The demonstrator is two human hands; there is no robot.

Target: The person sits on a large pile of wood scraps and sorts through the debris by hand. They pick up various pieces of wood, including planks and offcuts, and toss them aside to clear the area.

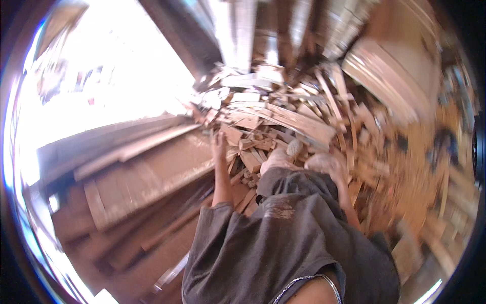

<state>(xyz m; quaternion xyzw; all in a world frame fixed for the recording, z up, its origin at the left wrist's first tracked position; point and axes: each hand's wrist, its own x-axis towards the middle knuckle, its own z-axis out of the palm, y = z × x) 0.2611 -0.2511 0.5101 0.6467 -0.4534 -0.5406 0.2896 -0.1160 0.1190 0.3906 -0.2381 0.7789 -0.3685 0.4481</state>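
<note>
My left hand (219, 146) is raised beside the end of a wide wooden plank (152, 177). Its fingers point away from me, stretched out, and nothing shows in them; whether it touches the plank I cannot tell. Past my knees lies a heap of wood offcuts (253, 144), with a broad flat board (298, 121) on it. My right hand (338, 161) is low beside my right knee, nearest to the offcuts on that side. It is smeared by motion, and its fingers cannot be made out.
More long planks (121, 134) are stacked at the left, below a bright opening. Upright boards (243, 35) stand at the back. A large stack of thick boards (390, 76) leans at the far right. Orange-brown ground (415, 167) with scattered scraps shows at the right, blurred.
</note>
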